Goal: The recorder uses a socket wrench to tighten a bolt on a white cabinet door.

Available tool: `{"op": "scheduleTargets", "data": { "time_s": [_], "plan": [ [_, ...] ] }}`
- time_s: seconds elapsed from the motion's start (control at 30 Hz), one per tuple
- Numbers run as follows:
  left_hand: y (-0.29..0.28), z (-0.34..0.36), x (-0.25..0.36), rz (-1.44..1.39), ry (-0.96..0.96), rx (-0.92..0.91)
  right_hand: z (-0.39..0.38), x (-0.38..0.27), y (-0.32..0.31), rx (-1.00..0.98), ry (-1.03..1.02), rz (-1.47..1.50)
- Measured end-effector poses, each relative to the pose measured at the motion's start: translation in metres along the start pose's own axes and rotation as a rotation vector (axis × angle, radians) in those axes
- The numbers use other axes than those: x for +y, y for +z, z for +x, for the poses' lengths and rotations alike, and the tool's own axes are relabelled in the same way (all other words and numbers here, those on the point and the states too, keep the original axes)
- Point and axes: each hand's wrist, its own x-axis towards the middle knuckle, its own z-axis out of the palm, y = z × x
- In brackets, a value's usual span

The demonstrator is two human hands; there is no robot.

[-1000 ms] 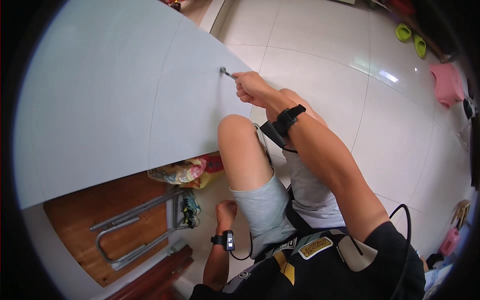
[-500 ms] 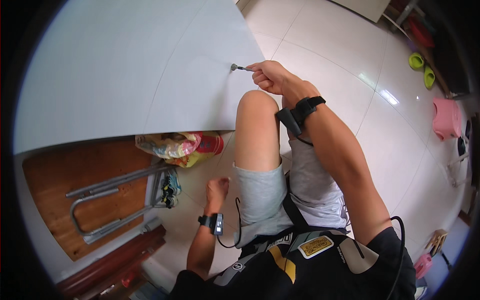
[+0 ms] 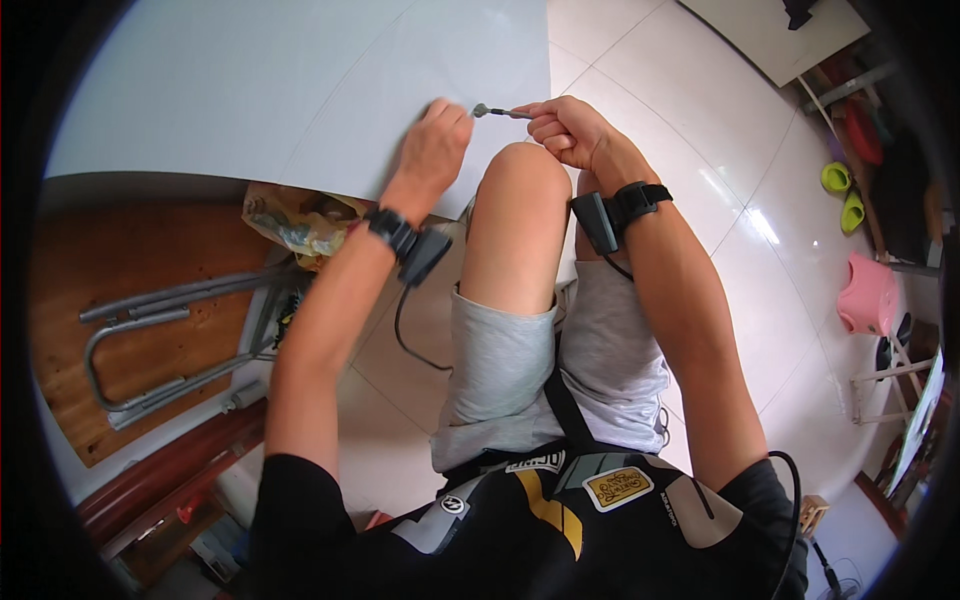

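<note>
While a small metal tool (image 3: 503,112) is gripped in the right hand (image 3: 565,130), its tip is held just beside the left hand (image 3: 432,148).
Leftward of the right hand, the tool is held over the pale worktop (image 3: 330,110); the left hand is curled but blurred, and its contents cannot be told.

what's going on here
A person's right hand grips one end of a thin grey tool, which points leftward over the pale table, near the table's edge. The left hand is by the tool's rounded head; it is blurred, so whether it touches the tool or holds anything can't be told. The person's knee is just below the tool in the picture.
</note>
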Motion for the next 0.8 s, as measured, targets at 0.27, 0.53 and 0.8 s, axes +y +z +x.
{"op": "scheduleTargets", "data": {
  "time_s": [0.27,0.53,0.8],
  "plan": [
    [0.058,0.025,-0.004,0.242,0.129,-0.133,-0.002,-0.003,-0.006,-0.014,-0.002,0.036],
    [0.065,-0.063,0.005,0.216,0.019,-0.463,0.006,-0.006,-0.009,-0.014,0.02,0.071],
    [0.063,-0.271,0.049,-0.16,-0.501,-0.455,0.027,0.006,0.011,0.065,0.139,-0.054]
  ]
}}
